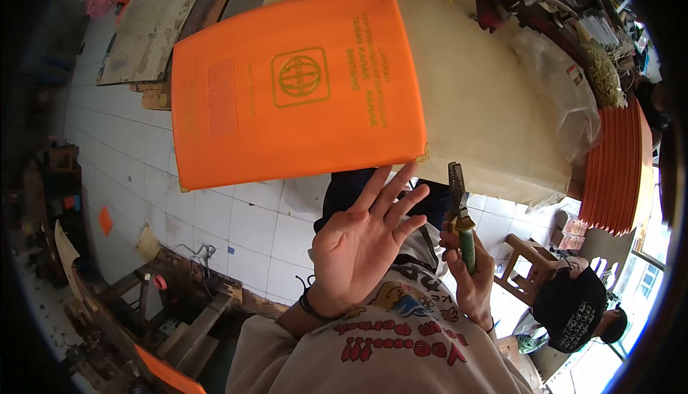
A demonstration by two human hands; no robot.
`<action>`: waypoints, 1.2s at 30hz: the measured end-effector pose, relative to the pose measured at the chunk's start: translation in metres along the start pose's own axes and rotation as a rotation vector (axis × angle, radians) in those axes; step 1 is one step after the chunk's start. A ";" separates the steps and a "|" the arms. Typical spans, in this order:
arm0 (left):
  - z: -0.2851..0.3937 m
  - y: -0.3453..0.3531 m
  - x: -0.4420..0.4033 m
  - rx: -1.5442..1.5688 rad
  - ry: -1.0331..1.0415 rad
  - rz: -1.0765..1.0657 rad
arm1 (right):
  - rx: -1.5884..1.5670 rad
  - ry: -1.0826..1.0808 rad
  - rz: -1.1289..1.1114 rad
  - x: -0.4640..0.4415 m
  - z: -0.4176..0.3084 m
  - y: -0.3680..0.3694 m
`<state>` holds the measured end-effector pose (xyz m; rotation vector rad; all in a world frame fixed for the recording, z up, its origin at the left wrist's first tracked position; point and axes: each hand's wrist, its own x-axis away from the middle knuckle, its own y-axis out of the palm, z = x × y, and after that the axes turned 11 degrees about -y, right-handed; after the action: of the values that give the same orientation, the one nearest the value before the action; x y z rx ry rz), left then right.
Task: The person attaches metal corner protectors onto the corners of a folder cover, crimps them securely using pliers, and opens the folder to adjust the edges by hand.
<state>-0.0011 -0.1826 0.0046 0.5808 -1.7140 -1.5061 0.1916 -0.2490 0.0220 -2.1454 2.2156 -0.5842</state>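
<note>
The left hand [358,251] is holding its fingers spread at an orange folder's [287,100] edge, the right hand [479,281] clasping green-handled pliers [461,211].

So my left hand [360,251] is wide open, palm up toward my face, fingers spread and pointing to the far side, thumb off to the left. Right hand [471,272] is just to its right, fingers curled in a grip.

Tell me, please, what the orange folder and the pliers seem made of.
The orange folder looks vinyl-covered, perhaps over board: its face is smooth and satiny. The pliers have a dull grey head, likely metal, and a smooth green grip, perhaps plastic.
</note>
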 end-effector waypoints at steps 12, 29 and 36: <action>0.006 -0.002 0.001 -0.044 0.026 -0.209 | -0.019 -0.009 0.054 -0.002 0.002 0.000; 0.001 -0.010 0.003 -0.007 0.012 -0.141 | -0.052 0.015 0.030 -0.009 0.007 -0.003; -0.006 0.009 -0.022 -0.144 0.198 -0.105 | 0.000 -0.061 -0.010 -0.010 0.005 -0.010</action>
<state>0.0180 -0.1677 0.0075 0.7269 -1.4320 -1.5738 0.2028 -0.2407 0.0172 -2.1449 2.1750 -0.5118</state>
